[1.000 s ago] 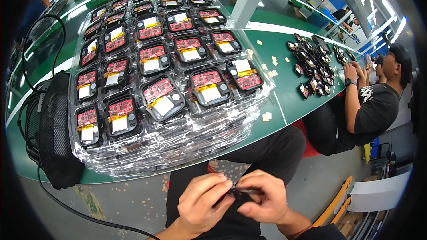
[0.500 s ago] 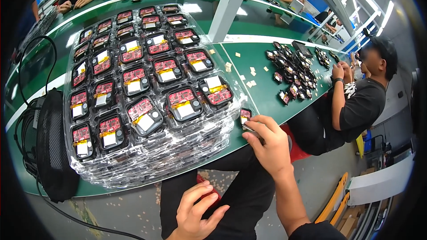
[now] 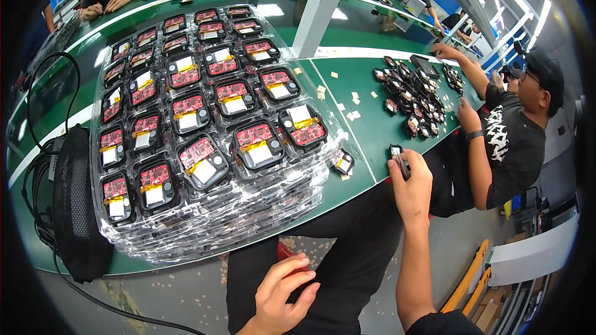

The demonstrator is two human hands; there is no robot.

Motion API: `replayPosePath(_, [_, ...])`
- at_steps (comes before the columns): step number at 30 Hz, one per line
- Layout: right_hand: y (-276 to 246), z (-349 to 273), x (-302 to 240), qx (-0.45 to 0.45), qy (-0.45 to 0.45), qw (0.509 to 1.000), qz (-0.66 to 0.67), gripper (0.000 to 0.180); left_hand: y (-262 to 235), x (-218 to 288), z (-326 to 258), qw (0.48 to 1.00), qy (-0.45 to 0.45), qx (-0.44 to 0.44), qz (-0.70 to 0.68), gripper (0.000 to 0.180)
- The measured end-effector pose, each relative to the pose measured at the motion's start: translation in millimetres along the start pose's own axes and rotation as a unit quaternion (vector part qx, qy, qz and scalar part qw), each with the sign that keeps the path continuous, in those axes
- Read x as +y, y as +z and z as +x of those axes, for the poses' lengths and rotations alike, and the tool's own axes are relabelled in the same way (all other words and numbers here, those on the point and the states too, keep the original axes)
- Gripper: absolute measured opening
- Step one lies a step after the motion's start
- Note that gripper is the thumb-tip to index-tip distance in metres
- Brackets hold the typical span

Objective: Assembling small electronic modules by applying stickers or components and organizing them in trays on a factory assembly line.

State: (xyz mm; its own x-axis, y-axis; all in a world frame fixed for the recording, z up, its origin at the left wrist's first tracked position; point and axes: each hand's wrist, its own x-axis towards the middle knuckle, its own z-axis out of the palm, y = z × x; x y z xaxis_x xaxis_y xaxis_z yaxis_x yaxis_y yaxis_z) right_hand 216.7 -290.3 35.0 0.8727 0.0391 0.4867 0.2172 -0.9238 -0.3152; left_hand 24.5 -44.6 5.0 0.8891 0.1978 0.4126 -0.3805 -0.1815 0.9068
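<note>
Since half a second ago your right hand (image 3: 411, 181) has moved off to the right, away from the stack of clear plastic trays (image 3: 205, 149) of red circuit boards, and now rests at the edge of the green bench (image 3: 366, 130), its fingers pinched around a small black rectangular module (image 3: 398, 156). A second small black module (image 3: 342, 161) lies on the bench just beside the stack. Your left hand (image 3: 279, 294) hangs low over your dark trousers (image 3: 347, 254), fingers loosely curled and holding nothing. A person in a black shirt (image 3: 515, 142) works to your right.
</note>
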Motion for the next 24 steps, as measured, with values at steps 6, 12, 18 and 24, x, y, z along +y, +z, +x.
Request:
replayPosePath(6, [-9,-46,-53,-0.008,-0.005,0.967,0.256,0.034,6,12,1,0.875,-0.286,0.101,-0.377,0.034])
replayPosePath(12, [-21,-93,-105,-0.229,-0.191,0.835,0.463,0.051,-4,-12,-3,0.87,-0.206,0.019,-0.448,0.074])
replayPosePath(18, [-16,-97,-114,-0.238,-0.199,0.844,0.438,0.053,-12,-14,-7,0.913,-0.215,0.012,-0.347,0.07])
replayPosePath(24, [-16,-101,-114,-0.159,-0.259,0.912,0.274,0.042,-14,-19,-10,0.876,-0.214,0.061,-0.428,0.058])
